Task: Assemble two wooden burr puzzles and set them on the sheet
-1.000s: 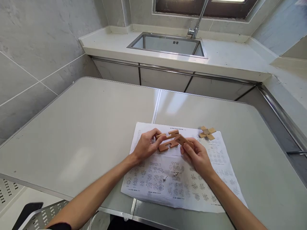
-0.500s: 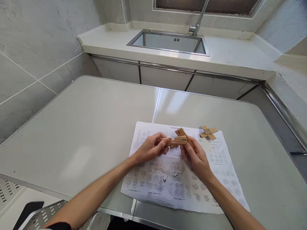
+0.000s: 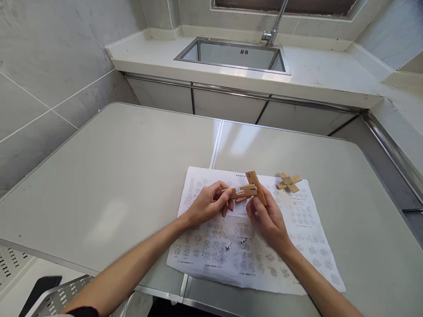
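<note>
My left hand (image 3: 207,203) pinches one end of a notched wooden bar (image 3: 243,191) that lies level and carries a black mark. My right hand (image 3: 267,218) grips a second wooden bar (image 3: 256,186), marked "2", held more upright and crossed against the first. Both bars hover just above a printed instruction sheet (image 3: 297,237) full of small diagrams. A small assembled wooden cross (image 3: 288,182) lies on the sheet's far right corner, apart from both hands.
The sheet lies on a grey folding table (image 3: 115,176) with a centre seam. Beyond it runs a white counter (image 3: 313,79) with a steel sink (image 3: 234,55) and tap (image 3: 273,26). Tiled wall stands at left.
The two bars came up off the sheet and were brought together into a cross. The bar marked "2" has turned more upright in my right hand.
</note>
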